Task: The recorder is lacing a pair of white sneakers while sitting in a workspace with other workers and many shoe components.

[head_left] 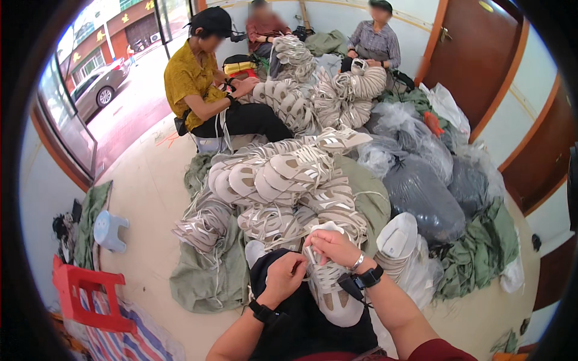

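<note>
A beige and white shoe upper [337,304] lies across my dark-trousered lap with its toe toward me. White lace crosses its front in rows. At its collar end, my right hand [336,248] is closed, thumb and finger pinched on the white shoelace. My left hand [286,278] is closed just left of the upper, fingertips pressed together; whatever they hold is too small to make out. Right beyond my hands lies a big heap of similar laced uppers [271,180], nested in rows. White sole-shaped pieces [397,237] stand stacked to the right.
Grey plastic bags [424,195] and green cloth sacks [481,246] pile up on the right. A red stool [90,295] and a small blue stool [110,230] stand left. A person in yellow [195,90] works at the heap; two more people sit behind it.
</note>
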`<control>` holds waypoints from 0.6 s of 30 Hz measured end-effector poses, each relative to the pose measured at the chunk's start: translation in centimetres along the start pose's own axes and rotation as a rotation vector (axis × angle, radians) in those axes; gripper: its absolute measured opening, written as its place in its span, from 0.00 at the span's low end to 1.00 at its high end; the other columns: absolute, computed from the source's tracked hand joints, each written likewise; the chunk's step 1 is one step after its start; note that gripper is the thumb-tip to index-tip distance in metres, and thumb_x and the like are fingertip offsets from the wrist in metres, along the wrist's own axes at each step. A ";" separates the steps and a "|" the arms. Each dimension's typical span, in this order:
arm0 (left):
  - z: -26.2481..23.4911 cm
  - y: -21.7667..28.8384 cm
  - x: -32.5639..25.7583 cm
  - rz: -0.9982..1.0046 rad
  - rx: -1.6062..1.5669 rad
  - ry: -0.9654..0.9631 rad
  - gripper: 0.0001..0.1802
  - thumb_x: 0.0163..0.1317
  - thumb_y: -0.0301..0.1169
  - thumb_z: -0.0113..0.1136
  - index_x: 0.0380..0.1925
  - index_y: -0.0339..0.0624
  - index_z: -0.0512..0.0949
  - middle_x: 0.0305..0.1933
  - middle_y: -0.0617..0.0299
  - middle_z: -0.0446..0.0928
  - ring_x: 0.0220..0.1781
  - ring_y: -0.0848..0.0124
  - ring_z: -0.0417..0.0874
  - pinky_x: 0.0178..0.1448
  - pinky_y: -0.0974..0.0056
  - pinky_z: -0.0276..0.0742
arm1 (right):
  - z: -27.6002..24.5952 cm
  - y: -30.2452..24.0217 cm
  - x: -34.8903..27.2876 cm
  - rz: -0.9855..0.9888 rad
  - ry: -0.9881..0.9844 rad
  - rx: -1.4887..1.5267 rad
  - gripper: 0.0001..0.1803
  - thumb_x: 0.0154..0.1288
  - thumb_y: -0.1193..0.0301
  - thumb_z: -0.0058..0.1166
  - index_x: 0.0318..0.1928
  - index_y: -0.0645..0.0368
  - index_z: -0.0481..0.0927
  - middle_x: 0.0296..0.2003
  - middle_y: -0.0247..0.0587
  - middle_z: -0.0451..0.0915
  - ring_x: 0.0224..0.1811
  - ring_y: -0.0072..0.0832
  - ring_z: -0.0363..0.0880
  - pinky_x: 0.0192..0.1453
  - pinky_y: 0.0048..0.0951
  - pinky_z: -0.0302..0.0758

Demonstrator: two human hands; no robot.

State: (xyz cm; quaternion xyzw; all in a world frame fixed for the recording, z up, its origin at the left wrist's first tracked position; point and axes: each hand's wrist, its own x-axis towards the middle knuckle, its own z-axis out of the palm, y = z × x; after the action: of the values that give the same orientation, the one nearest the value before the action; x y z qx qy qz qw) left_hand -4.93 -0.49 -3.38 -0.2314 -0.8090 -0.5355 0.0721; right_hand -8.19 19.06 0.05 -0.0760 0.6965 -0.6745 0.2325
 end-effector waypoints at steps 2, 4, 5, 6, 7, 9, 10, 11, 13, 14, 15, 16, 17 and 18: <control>0.0 0.2 0.0 0.009 0.015 -0.002 0.04 0.58 0.24 0.62 0.33 0.39 0.79 0.28 0.58 0.77 0.27 0.69 0.79 0.33 0.67 0.74 | 0.1 0.5 -0.1 -0.019 0.006 0.038 0.14 0.74 0.65 0.43 0.46 0.60 0.78 0.25 0.24 0.68 0.24 0.11 0.68 0.28 0.17 0.77; 0.1 0.7 0.1 -0.020 0.058 -0.012 0.04 0.58 0.24 0.62 0.33 0.38 0.78 0.27 0.58 0.77 0.27 0.70 0.79 0.32 0.67 0.74 | 0.0 1.0 0.0 -0.047 -0.010 0.059 0.13 0.75 0.65 0.43 0.45 0.60 0.78 0.24 0.24 0.68 0.23 0.11 0.69 0.27 0.16 0.76; 0.2 0.7 0.1 -0.017 0.065 -0.024 0.04 0.58 0.24 0.62 0.33 0.38 0.78 0.27 0.58 0.77 0.27 0.70 0.79 0.32 0.67 0.74 | -0.1 1.2 -0.1 -0.053 -0.004 0.071 0.13 0.75 0.65 0.43 0.45 0.60 0.78 0.24 0.24 0.68 0.23 0.11 0.69 0.27 0.16 0.76; 0.2 0.7 0.1 -0.030 0.059 -0.022 0.03 0.58 0.24 0.62 0.32 0.38 0.79 0.28 0.57 0.77 0.28 0.66 0.80 0.33 0.66 0.74 | -0.1 1.1 -0.1 -0.064 -0.005 0.072 0.13 0.74 0.66 0.43 0.45 0.60 0.78 0.24 0.24 0.68 0.22 0.11 0.70 0.26 0.16 0.75; 0.2 0.7 0.1 -0.043 0.052 -0.020 0.03 0.57 0.24 0.62 0.32 0.39 0.79 0.28 0.56 0.78 0.28 0.63 0.80 0.33 0.64 0.74 | -0.1 1.1 -0.2 -0.074 -0.005 0.073 0.12 0.74 0.67 0.43 0.44 0.60 0.78 0.24 0.24 0.68 0.21 0.12 0.70 0.25 0.16 0.73; 0.3 0.4 0.0 -0.032 0.075 -0.024 0.03 0.58 0.24 0.62 0.32 0.38 0.79 0.28 0.57 0.77 0.27 0.66 0.80 0.33 0.66 0.74 | 0.0 0.9 -0.4 -0.071 -0.004 0.094 0.12 0.74 0.67 0.43 0.44 0.60 0.78 0.24 0.24 0.68 0.21 0.12 0.70 0.25 0.17 0.73; 0.3 0.4 -0.1 -0.023 0.090 -0.017 0.04 0.58 0.23 0.63 0.32 0.37 0.78 0.27 0.58 0.77 0.27 0.69 0.79 0.32 0.68 0.73 | 0.0 0.7 -0.4 -0.063 -0.009 0.104 0.12 0.74 0.66 0.43 0.44 0.59 0.78 0.24 0.24 0.68 0.21 0.12 0.70 0.25 0.17 0.73; 0.2 0.4 0.0 -0.017 0.098 -0.023 0.04 0.58 0.23 0.63 0.32 0.37 0.78 0.27 0.58 0.77 0.27 0.69 0.79 0.32 0.68 0.73 | 0.0 0.6 -0.4 -0.073 -0.007 0.111 0.12 0.74 0.66 0.43 0.44 0.59 0.78 0.24 0.24 0.68 0.21 0.12 0.70 0.25 0.17 0.73; 0.4 0.3 0.2 -0.003 0.105 -0.017 0.03 0.58 0.23 0.62 0.32 0.38 0.78 0.27 0.59 0.77 0.27 0.70 0.79 0.32 0.68 0.73 | -0.3 0.8 -0.4 -0.104 -0.012 0.112 0.12 0.74 0.66 0.43 0.44 0.59 0.78 0.24 0.24 0.68 0.21 0.12 0.71 0.25 0.17 0.73; 0.6 0.2 0.3 -0.002 0.108 -0.021 0.03 0.58 0.23 0.62 0.32 0.38 0.78 0.27 0.59 0.77 0.27 0.70 0.79 0.32 0.68 0.73 | -0.5 0.7 -0.5 -0.106 -0.010 0.116 0.12 0.74 0.66 0.43 0.44 0.59 0.78 0.24 0.24 0.68 0.21 0.12 0.71 0.25 0.17 0.73; 0.7 0.2 0.3 -0.011 0.093 -0.021 0.03 0.58 0.23 0.62 0.32 0.38 0.78 0.27 0.59 0.77 0.26 0.70 0.79 0.32 0.68 0.73 | -0.6 0.4 -0.7 -0.093 -0.011 0.107 0.12 0.74 0.66 0.43 0.44 0.59 0.78 0.25 0.25 0.68 0.21 0.12 0.71 0.25 0.17 0.73; 0.7 0.2 0.3 -0.019 0.077 -0.020 0.03 0.59 0.23 0.62 0.32 0.38 0.79 0.27 0.60 0.77 0.26 0.71 0.79 0.32 0.68 0.73 | -0.7 0.2 -0.8 -0.080 -0.014 0.096 0.12 0.74 0.66 0.43 0.44 0.59 0.78 0.25 0.25 0.68 0.22 0.12 0.71 0.25 0.17 0.73; 0.7 0.3 0.3 -0.018 0.082 -0.015 0.03 0.59 0.23 0.62 0.32 0.38 0.79 0.27 0.60 0.77 0.26 0.71 0.79 0.32 0.68 0.73 | -0.8 0.1 -0.8 -0.085 -0.019 0.096 0.12 0.74 0.66 0.43 0.44 0.59 0.78 0.25 0.25 0.68 0.22 0.12 0.71 0.25 0.17 0.73; 0.7 0.3 0.3 -0.026 0.079 -0.023 0.03 0.59 0.23 0.62 0.33 0.38 0.79 0.27 0.60 0.77 0.26 0.71 0.78 0.32 0.69 0.73 | -0.9 0.3 -0.8 -0.083 -0.020 0.095 0.12 0.74 0.66 0.43 0.44 0.59 0.78 0.25 0.25 0.68 0.22 0.12 0.71 0.25 0.17 0.73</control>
State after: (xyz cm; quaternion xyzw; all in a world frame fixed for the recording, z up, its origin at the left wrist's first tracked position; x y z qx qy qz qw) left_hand -4.98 0.34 -3.26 -0.2239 -0.8332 -0.5014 0.0650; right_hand -7.82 20.21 -0.04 -0.1004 0.6577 -0.7150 0.2145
